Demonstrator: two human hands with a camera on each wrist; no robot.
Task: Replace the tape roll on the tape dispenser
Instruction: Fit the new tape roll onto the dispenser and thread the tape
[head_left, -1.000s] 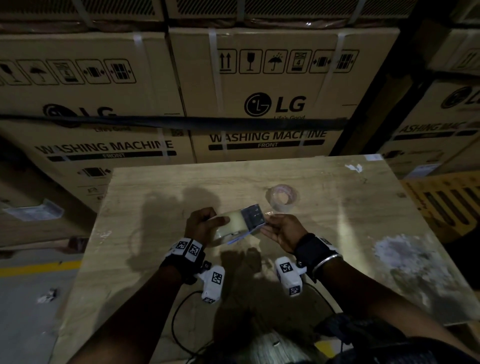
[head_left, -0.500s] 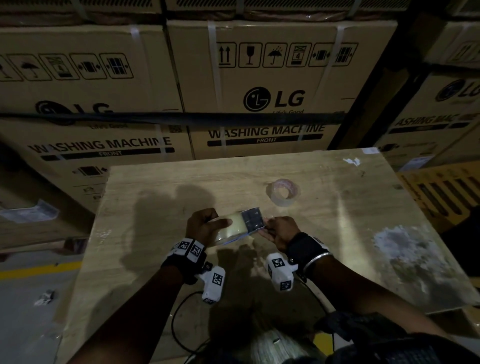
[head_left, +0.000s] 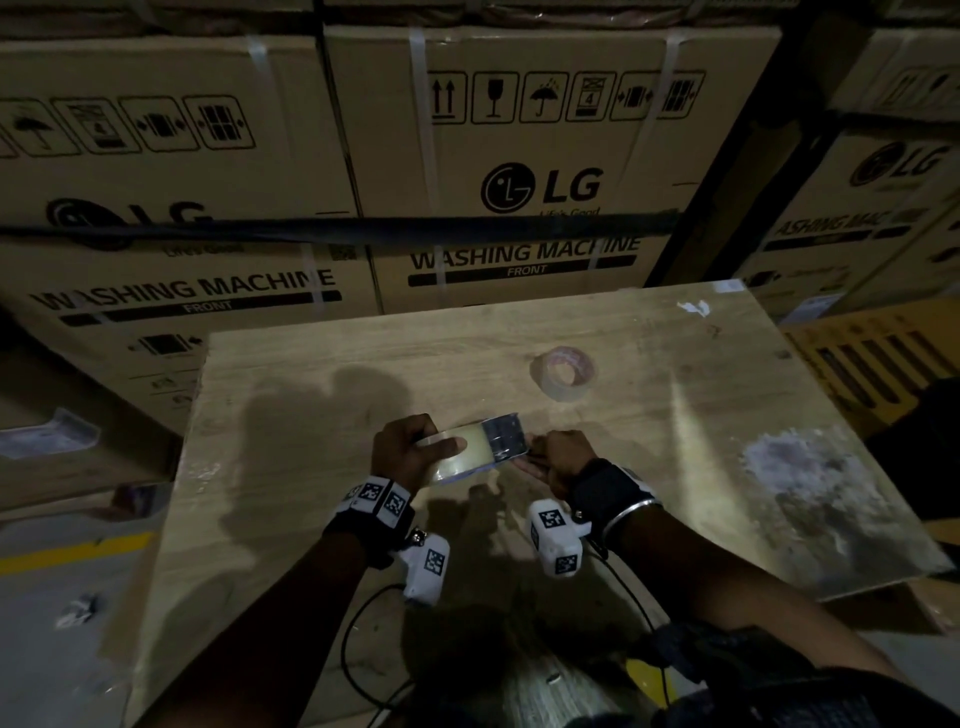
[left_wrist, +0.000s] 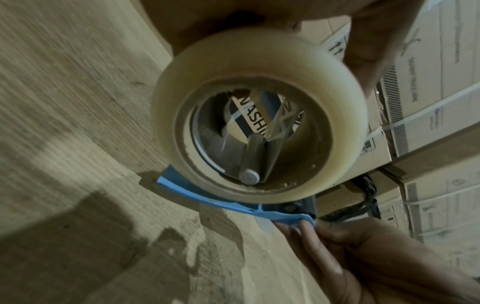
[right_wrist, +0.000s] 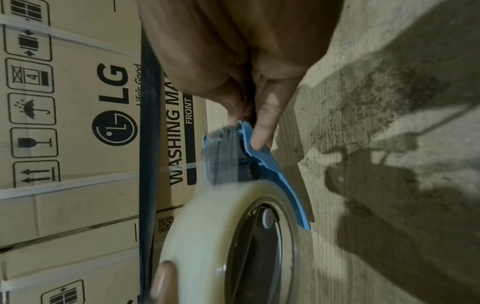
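Above table: left hand grips tape roll; right hand pinches dispenser.

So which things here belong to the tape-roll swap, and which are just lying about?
Job:
- full tape roll, gripped by left hand
- blue dispenser, pinched by right hand
- spent roll on table

Lying about:
- washing machine boxes
- paper scrap

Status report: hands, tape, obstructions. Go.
Left hand grips new tape roll on blue dispenser. Right hand pinches dispenser's front. Old roll lies apart.
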